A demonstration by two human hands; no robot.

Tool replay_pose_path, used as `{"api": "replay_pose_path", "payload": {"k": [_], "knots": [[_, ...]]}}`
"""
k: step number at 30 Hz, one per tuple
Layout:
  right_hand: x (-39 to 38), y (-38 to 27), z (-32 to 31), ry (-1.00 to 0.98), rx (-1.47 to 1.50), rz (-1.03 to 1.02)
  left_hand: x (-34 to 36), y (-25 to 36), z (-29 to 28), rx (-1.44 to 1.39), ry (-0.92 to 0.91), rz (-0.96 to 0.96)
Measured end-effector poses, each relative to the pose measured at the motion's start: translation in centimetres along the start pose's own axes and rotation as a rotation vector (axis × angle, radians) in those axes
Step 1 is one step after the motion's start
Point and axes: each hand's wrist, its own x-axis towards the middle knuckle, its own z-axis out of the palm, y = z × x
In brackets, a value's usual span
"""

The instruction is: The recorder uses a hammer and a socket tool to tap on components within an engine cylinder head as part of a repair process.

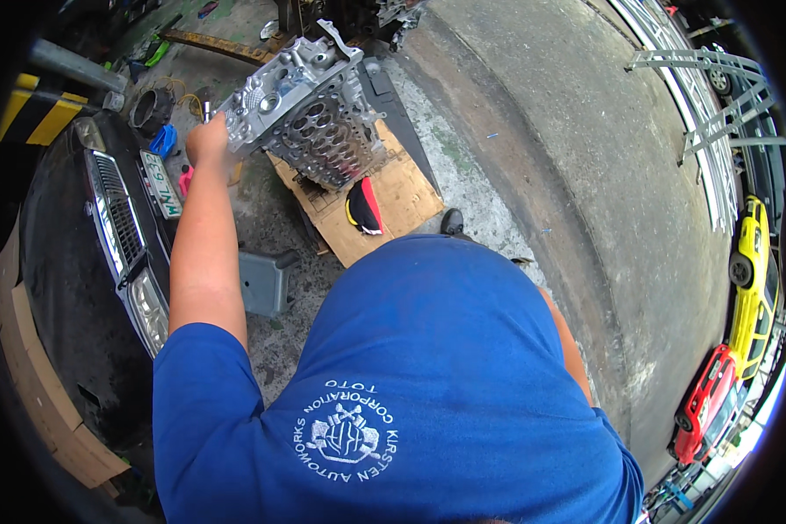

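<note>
A silver cylinder head point(275, 92) is tipped on its side over a flattened cardboard sheet point(402, 205). Its dark-stained face with several round chambers point(323, 131) shows toward the right. My left hand point(206, 143) reaches out with bent elbow-less straight arm and is closed around the left end of the head. A short shiny metal cylinder point(207, 111) sticks up beside its knuckles; whether the fingers hold that too I cannot tell. Near the cardboard's middle lies a red and black cap-like cloth item point(365, 208) with a yellow edge. My right hand is out of sight; only part of that arm shows.
A grey plastic stool point(266, 282) stands below my left arm. Left of it is a dark car front point(118, 218) with grille and plate. A blue object point(163, 140) and a black ring-shaped part point(152, 109) lie on the floor. Metal frames point(694, 105) and parked cars point(751, 288) line the right.
</note>
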Motion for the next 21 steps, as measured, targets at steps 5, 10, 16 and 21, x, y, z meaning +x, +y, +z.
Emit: {"api": "replay_pose_path", "payload": {"k": [5,10,16,21], "knots": [[-1.5,-4.0,-3.5,-0.070,-0.132,-0.041,-0.4,-2.7,0.3,-0.054,0.023,-0.063],[0.6,0.1,-4.6,-0.080,-0.185,-0.043,-2.3,-2.2,0.7,-0.178,0.039,-0.019],[3.1,5.1,-5.8,-0.116,-0.246,-0.081,-1.6,-4.7,2.6,-0.458,0.054,-0.103],[4.5,10.1,-5.3,-0.136,-0.247,-0.073,-2.7,-3.2,2.8,-0.837,0.081,-0.353]]}}
